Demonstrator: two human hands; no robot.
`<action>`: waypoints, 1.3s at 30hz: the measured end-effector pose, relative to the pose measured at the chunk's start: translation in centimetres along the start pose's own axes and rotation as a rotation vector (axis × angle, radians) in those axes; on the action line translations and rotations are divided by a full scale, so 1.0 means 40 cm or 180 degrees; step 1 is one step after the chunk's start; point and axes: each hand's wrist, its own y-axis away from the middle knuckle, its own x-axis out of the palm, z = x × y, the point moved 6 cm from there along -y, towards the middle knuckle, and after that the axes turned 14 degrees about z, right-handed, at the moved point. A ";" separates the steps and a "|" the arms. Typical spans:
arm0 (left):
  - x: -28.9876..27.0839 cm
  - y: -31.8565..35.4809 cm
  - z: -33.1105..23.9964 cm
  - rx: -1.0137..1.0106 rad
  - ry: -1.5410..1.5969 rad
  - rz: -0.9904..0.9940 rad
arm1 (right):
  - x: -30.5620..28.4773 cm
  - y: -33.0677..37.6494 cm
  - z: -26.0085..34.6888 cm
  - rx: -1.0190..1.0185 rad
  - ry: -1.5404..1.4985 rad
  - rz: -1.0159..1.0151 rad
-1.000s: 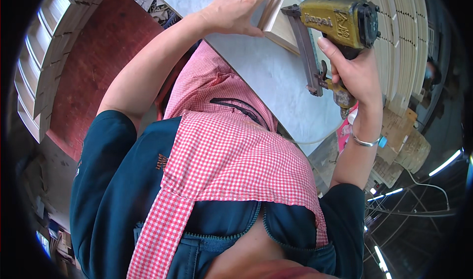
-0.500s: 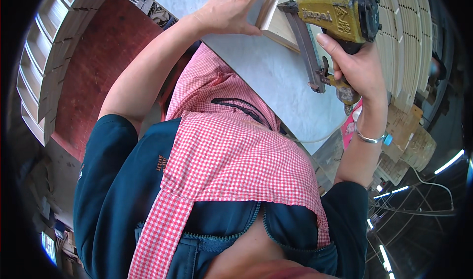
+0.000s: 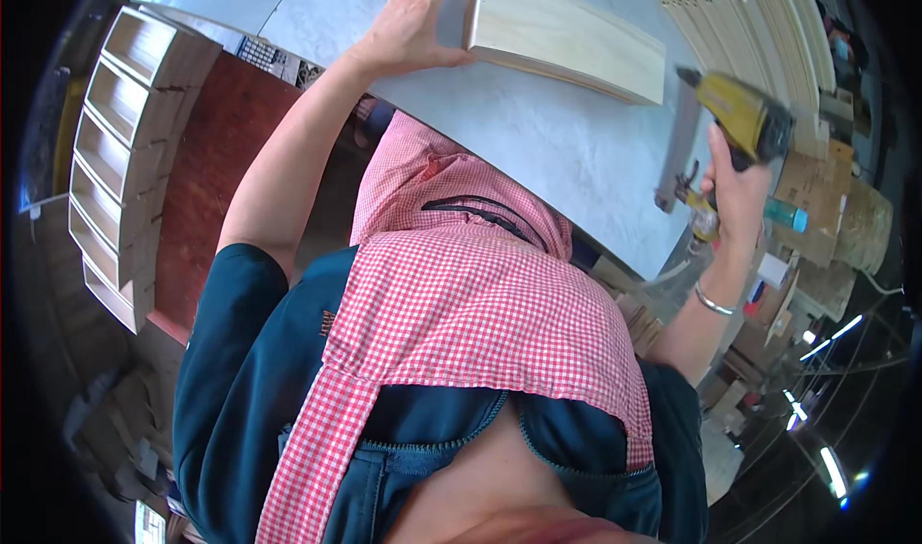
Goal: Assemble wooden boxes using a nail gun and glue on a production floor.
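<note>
A long, pale wooden box [image 3: 567, 35] lies on the worktable, a smooth, plain face upward. My left hand [image 3: 411, 27] spans its left end, thumb at the near corner and fingers at the far side, gripping it. In my right hand [image 3: 738, 193] is a yellow and black pneumatic nail gun [image 3: 735, 112], my fingers wrapped round its handle. The gun is held off the right end of the box, apart from it, and is slightly blurred. Its grey magazine [image 3: 677, 145] points toward me.
The pale marbled worktable [image 3: 538, 131] has its near edge along my checked apron. Long wooden strips [image 3: 740, 35] are stacked at the far right. Wooden boxes [image 3: 101, 155] stand in a column on a red-brown board [image 3: 216, 179] at left. A cardboard box [image 3: 812, 198] sits at right.
My right hand has drawn the nail gun off the box, to the right and nearer me. The box now shows along its whole length. My left hand stays at its left end.
</note>
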 end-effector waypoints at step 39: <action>-0.028 0.148 0.133 -0.1367 0.4126 -0.1404 | 0.284 -0.276 -0.244 -0.1842 0.0155 -0.0183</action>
